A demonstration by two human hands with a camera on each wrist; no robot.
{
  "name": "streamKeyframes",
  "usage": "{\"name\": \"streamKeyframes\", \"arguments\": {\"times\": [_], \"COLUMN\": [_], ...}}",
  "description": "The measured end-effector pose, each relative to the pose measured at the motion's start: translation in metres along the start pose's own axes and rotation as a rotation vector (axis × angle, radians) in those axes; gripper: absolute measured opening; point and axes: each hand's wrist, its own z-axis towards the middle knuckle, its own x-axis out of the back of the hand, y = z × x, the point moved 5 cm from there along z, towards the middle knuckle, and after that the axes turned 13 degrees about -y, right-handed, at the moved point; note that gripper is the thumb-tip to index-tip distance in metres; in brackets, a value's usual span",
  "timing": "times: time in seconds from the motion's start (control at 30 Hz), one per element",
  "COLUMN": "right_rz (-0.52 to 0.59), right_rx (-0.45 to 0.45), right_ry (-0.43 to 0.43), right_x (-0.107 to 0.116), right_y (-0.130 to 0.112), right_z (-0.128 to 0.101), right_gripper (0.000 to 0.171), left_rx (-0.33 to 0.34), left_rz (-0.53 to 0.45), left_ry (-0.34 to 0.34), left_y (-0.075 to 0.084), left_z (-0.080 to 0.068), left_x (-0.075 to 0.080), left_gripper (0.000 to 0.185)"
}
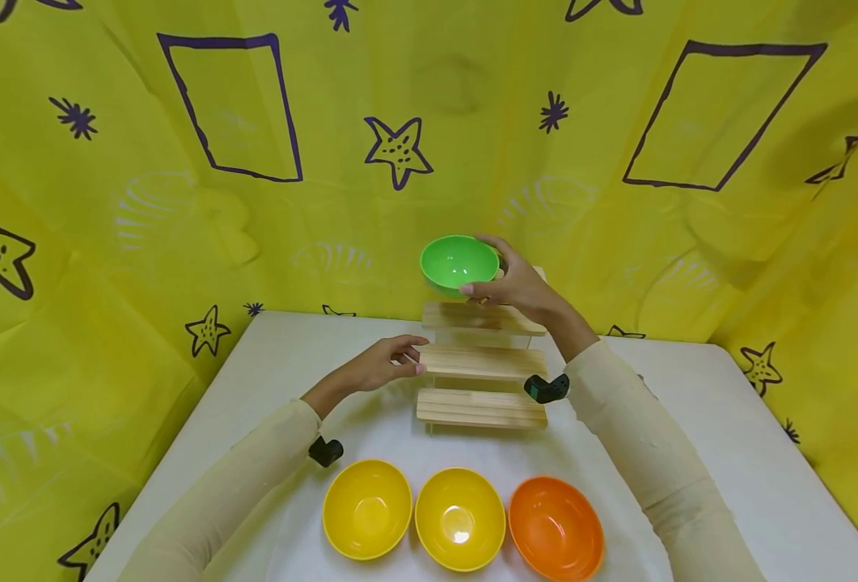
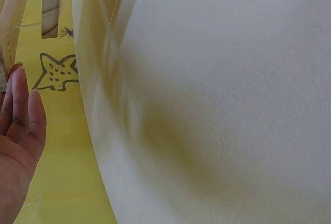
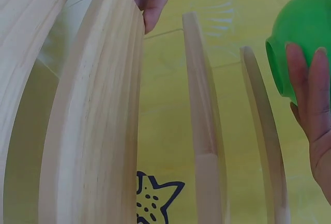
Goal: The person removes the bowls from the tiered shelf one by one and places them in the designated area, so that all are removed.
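My right hand (image 1: 519,283) grips a green bowl (image 1: 452,263) by its right side, thumb at the front and fingers behind. The bowl is over the upper end of a tiered wooden stand (image 1: 481,362), overlapping its top board in the head view. In the right wrist view, the green bowl (image 3: 305,30) is tilted beside the boards, with fingers lying along its wall. My left hand (image 1: 381,365) pinches the left end of a middle board between thumb and fingers. The left wrist view shows this hand (image 2: 18,136) at its left edge, fingers fairly straight.
Two yellow bowls (image 1: 367,511) and an orange bowl (image 1: 555,529) stand in a row on the white table (image 1: 254,404), in front of the stand. A yellow curtain (image 1: 465,162) with dark star drawings hangs behind and along both sides.
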Motion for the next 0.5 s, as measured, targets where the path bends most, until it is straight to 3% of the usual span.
{"name": "streamKeyframes", "arguments": {"times": [0.5], "right_rz": [-0.043], "right_rx": [0.029], "right_ry": [0.012], "right_x": [0.012], "right_y": [0.004], "right_z": [-0.031], "right_gripper": [0.092], "left_rx": [0.015], "left_rz": [0.009], "left_ry": [0.001], "left_y": [0.002], "left_z": [-0.001], "left_x": [0.000], "left_gripper": [0.052]}}
